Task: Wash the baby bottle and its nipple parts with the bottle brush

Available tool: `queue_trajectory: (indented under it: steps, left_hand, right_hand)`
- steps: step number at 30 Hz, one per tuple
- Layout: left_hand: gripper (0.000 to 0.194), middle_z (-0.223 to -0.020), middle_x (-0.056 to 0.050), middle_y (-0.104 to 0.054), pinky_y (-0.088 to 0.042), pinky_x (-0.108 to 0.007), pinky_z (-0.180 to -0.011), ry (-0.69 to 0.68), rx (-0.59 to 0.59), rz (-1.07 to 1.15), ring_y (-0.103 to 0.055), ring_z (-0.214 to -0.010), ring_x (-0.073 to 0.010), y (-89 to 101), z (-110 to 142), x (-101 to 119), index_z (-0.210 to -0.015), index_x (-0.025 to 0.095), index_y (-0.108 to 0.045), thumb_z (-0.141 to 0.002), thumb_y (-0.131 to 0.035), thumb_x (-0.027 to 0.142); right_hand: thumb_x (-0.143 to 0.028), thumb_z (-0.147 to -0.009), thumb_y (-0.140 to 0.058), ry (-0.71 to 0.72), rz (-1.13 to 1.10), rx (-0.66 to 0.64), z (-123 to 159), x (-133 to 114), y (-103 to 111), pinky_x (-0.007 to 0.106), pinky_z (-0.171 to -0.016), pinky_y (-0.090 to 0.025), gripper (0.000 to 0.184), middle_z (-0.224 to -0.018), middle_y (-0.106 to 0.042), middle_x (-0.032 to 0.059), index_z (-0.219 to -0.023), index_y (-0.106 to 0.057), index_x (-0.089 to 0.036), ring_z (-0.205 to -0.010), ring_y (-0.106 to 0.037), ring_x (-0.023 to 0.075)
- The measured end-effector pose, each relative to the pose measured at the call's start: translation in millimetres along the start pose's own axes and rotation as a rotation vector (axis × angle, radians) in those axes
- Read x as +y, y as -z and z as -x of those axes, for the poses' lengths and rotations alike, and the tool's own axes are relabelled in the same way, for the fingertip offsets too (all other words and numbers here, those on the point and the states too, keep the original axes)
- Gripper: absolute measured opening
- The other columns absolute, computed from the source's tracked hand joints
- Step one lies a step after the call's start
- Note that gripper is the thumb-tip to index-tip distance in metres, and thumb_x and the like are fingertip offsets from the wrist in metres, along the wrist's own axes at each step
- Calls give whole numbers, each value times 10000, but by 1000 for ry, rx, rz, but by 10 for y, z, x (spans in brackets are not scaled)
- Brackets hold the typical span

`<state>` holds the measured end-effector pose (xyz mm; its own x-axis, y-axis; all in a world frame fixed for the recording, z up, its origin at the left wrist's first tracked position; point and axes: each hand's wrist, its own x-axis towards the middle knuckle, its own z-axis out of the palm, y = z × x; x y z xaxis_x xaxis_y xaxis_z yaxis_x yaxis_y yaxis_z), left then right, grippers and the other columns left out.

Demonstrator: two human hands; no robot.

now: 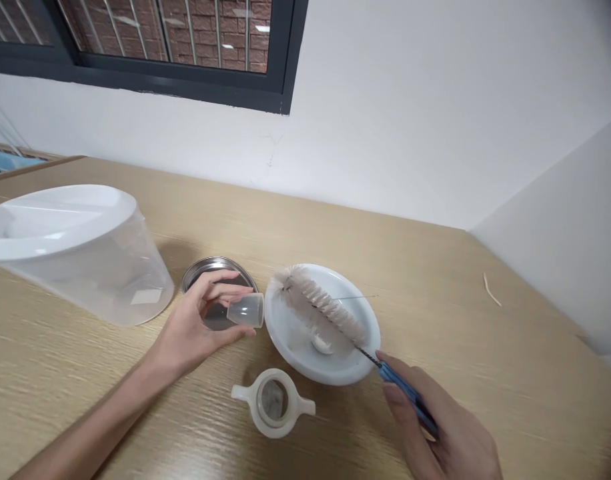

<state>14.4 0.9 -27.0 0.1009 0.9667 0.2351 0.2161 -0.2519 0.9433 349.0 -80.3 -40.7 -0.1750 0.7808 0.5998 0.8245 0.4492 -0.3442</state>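
Observation:
My left hand (195,327) holds a small clear plastic cup (246,311) on its side between thumb and fingers, its open end hidden from view. Beneath that hand lies a round steel dish (215,267). My right hand (440,427) grips the blue handle of a bottle brush (325,310). The brush's pale bristles rest across a white shallow bowl (330,376), which holds a small white object (321,344). Near the bowl stands a white two-handled strainer cup (253,415).
A large see-through plastic container (85,283) with a white lid lies tilted at the left of the wooden table (485,347). A thin pale sliver (491,289) lies to the right. White walls bound the table's far side and right side.

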Motion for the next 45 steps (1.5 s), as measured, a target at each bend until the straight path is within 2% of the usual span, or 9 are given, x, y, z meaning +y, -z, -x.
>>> queue_trajectory:
  steps: [5, 9, 13, 20, 26, 32, 38, 45]
  left_hand:
    - [752, -1193, -62, -778, -589, -434, -1000, -1, 21, -8, -727, -1154, -268, -1, -13, 1, -1282, 278, -539, -656, -954, 306]
    - [726, -1160, -51, -764, -613, -377, -927, -56, 45, 10, -737, -1081, -234, -10, -26, -7, -1270, 264, -563, -653, -945, 264]
    - [671, -1093, -32, -759, -615, -324, -862, -90, 31, -12, -739, -985, -194, -13, -10, -25, -1276, 254, -574, -689, -891, 181]
    - [760, -1076, -16, -772, -606, -335, -876, -105, 12, -12, -733, -981, -187, -23, -6, -30, -1288, 282, -550, -650, -963, 277]
    - [769, -1060, -20, -782, -607, -350, -877, -82, 21, -18, -741, -975, -198, -23, -5, -7, -1276, 273, -549, -632, -971, 289]
    - [681, -1044, -41, -783, -617, -339, -827, -65, 21, -29, -746, -980, -218, -28, 4, 17, -1262, 244, -567, -676, -913, 234]
    - [770, -1068, -39, -788, -609, -381, -878, -61, 26, -54, -746, -1021, -234, -27, 17, -16, -1276, 270, -542, -635, -966, 318]
    - [742, -1064, -23, -789, -611, -353, -857, -93, 24, -55, -746, -986, -202, -15, 11, -3, -1262, 276, -547, -649, -963, 315]
  right_hand:
    - [-323, -1042, -493, -21, -8, 4, 28, 23, 7, 210, -580, -548, 261, -904, -764, 29, -1222, -650, -217, -658, -711, 134]
    - [-268, -1021, -514, 133, 18, -52, 19, 27, 10, 180, -540, -541, 264, -882, -769, 32, -1248, -630, -200, -630, -720, 123]
    - [-210, -1030, -477, 241, -73, -125, 14, -6, -72, 151, -641, -576, 312, -945, -775, 48, -1319, -594, -198, -741, -754, 110]
    - [-252, -1031, -514, 29, -84, -20, 22, 3, -108, 153, -562, -524, 289, -920, -742, 28, -1301, -609, -208, -656, -689, 93]
    - [-268, -1031, -509, 24, -45, -25, 21, -2, -42, 162, -438, -444, 281, -829, -709, 4, -1289, -608, -221, -533, -608, 81]
    - [-172, -1018, -491, 209, -143, -119, 44, -19, -110, 134, -599, -542, 343, -883, -725, 30, -1349, -579, -199, -685, -696, 84]
    - [-215, -1017, -536, 51, -101, -36, 32, -22, -124, 149, -553, -511, 303, -882, -707, 26, -1310, -614, -204, -638, -654, 84]
    - [-284, -1034, -521, -36, -78, 0, 20, -36, -77, 169, -575, -525, 269, -872, -720, 9, -1277, -621, -226, -626, -657, 94]
